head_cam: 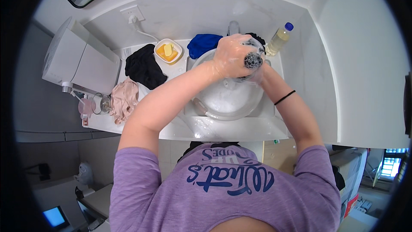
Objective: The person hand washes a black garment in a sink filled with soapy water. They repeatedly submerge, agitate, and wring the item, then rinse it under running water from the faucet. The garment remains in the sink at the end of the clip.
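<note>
My left hand (233, 54) is wrapped around a soapy dark cloth (253, 60) above the white washbasin (231, 114). Foam covers the knuckles, and a clump of bubbles bulges out of the grip. Pressed against it from the right, my right hand (261, 66) grips the same cloth, though most of its fingers are hidden behind the left one. Behind both hands stands a faucet (233, 27), partly covered. A blue cloth (204, 44) lies at the basin's back left rim, and a black fabric edge (257, 38) shows at the back right.
Right of the basin stands a bottle of pale yellow liquid (278, 40) with a blue cap. To the left are a soap dish (168, 51) with yellow soap, black clothing (145, 66), pink clothing (125, 100), a glass cup (101, 103) and a white countertop appliance (85, 58), near a plugged-in cord (145, 33).
</note>
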The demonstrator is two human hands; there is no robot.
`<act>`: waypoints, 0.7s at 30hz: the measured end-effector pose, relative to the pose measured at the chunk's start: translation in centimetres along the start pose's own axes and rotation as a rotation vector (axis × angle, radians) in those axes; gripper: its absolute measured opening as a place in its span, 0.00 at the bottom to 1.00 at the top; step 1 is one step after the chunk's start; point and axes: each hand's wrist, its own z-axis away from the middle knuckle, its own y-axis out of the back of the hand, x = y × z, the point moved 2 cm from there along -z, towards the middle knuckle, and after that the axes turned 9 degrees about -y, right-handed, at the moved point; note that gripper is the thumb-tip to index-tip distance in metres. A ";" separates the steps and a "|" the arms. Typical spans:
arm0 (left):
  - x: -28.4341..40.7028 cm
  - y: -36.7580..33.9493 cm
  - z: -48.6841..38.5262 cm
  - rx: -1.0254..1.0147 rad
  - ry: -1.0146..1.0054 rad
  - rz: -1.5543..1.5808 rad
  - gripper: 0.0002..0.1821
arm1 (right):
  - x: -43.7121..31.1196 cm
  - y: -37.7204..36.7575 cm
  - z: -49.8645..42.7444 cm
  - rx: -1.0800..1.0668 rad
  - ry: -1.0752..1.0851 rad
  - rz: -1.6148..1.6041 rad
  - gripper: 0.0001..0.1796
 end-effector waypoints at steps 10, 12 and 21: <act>0.0 1.1 -1.1 -0.206 -0.229 0.034 0.15 | 0.4 1.6 -0.5 -0.354 -0.308 -0.236 0.16; 0.1 1.2 -1.3 -0.223 -0.260 0.034 0.15 | 0.1 1.1 -0.4 -0.428 -0.320 -0.207 0.16; 0.2 1.5 -1.4 -0.332 -0.337 0.036 0.18 | -0.6 -0.3 0.6 -0.466 -0.376 -0.196 0.17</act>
